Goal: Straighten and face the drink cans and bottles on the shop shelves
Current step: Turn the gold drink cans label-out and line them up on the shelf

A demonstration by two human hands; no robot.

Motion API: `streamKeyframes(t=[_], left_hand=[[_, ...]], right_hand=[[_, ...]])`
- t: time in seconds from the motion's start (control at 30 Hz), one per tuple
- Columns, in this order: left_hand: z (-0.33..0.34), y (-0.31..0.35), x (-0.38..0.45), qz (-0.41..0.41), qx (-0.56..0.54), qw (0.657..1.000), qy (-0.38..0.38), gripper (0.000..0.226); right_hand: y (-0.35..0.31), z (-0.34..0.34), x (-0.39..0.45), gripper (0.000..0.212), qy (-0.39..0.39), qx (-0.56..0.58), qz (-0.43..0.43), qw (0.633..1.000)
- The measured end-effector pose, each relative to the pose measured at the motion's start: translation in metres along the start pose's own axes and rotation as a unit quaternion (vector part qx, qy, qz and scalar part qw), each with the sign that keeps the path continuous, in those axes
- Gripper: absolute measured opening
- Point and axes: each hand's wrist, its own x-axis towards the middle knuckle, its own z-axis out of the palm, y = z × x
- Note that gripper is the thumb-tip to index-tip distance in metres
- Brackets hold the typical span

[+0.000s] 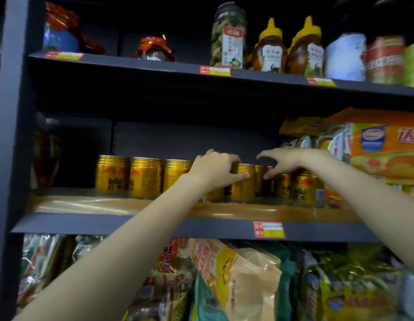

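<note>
A row of gold Red Bull cans [144,177] stands on the middle shelf [136,224], which has a brown liner. My left hand [213,169] is shut on the top of one gold can [244,184] near the middle of the row. My right hand [287,162] hovers just to the right with fingers spread, above more gold cans [303,187], and holds nothing. Three cans to the left stand upright with labels facing out. The cans behind my hands are partly hidden.
The top shelf [155,66] carries a tall jar [229,35], two honey bottles [270,47] and tins [384,59]. An orange snack box [384,149] crowds the middle shelf's right end. Bagged snacks [236,281] fill the bottom shelf. A dark jar [45,149] stands at far left.
</note>
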Motion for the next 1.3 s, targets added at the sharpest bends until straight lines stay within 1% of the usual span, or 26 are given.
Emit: streamKeyframes(t=[0.1, 0.33, 0.4, 0.53, 0.6, 0.67, 0.8, 0.93, 1.0, 1.1, 1.17, 1.23, 1.3], left_hand=[[0.001, -0.003, 0.003, -0.028, -0.014, 0.999, 0.005, 0.057], [-0.003, -0.003, 0.007, -0.038, -0.059, 0.997, -0.018, 0.055], [-0.003, -0.003, 0.007, -0.041, -0.063, 0.997, -0.019, 0.055], [-0.001, -0.002, 0.006, -0.046, -0.064, 0.997, -0.012, 0.055], [0.0, -0.003, 0.006, -0.048, -0.067, 0.997, -0.011, 0.055], [0.0, -0.003, 0.005, -0.048, -0.067, 0.997, -0.011, 0.055], [0.001, -0.002, 0.005, -0.05, -0.06, 0.997, -0.012, 0.056], [0.001, 0.0, 0.003, -0.058, -0.052, 0.997, -0.009, 0.057], [-0.001, 0.001, 0.001, -0.063, -0.056, 0.996, -0.011, 0.056], [-0.002, 0.003, -0.002, -0.066, -0.05, 0.997, -0.008, 0.056], [-0.003, 0.005, -0.004, -0.068, -0.041, 0.997, -0.003, 0.057], [-0.004, 0.005, -0.004, -0.068, -0.04, 0.997, -0.003, 0.058], [-0.003, 0.004, -0.003, -0.068, -0.047, 0.997, -0.003, 0.059]], right_hand=[[-0.002, 0.002, 0.024, 0.076, -0.039, 0.007, -0.011, 0.999], [-0.009, 0.018, 0.059, 0.067, -0.079, 0.045, -0.012, 0.996], [-0.008, 0.02, 0.06, 0.062, -0.057, 0.05, -0.01, 0.997], [-0.003, 0.025, 0.06, 0.042, 0.045, 0.058, 0.004, 0.997], [-0.001, 0.025, 0.061, 0.032, 0.067, 0.069, 0.016, 0.995], [0.001, 0.022, 0.059, 0.027, 0.07, 0.087, 0.01, 0.994], [0.005, 0.008, 0.039, 0.032, 0.062, 0.118, -0.043, 0.99], [0.009, -0.003, 0.007, 0.023, 0.08, 0.098, -0.094, 0.987], [0.014, -0.007, -0.003, 0.024, 0.078, 0.085, -0.114, 0.987], [0.016, -0.006, -0.007, 0.037, 0.026, 0.087, -0.104, 0.99], [0.013, 0.0, 0.0, 0.037, 0.005, 0.108, -0.098, 0.989], [0.008, 0.007, 0.004, 0.034, 0.012, 0.136, -0.094, 0.986], [0.01, 0.009, 0.003, 0.033, 0.04, 0.172, -0.092, 0.98]])
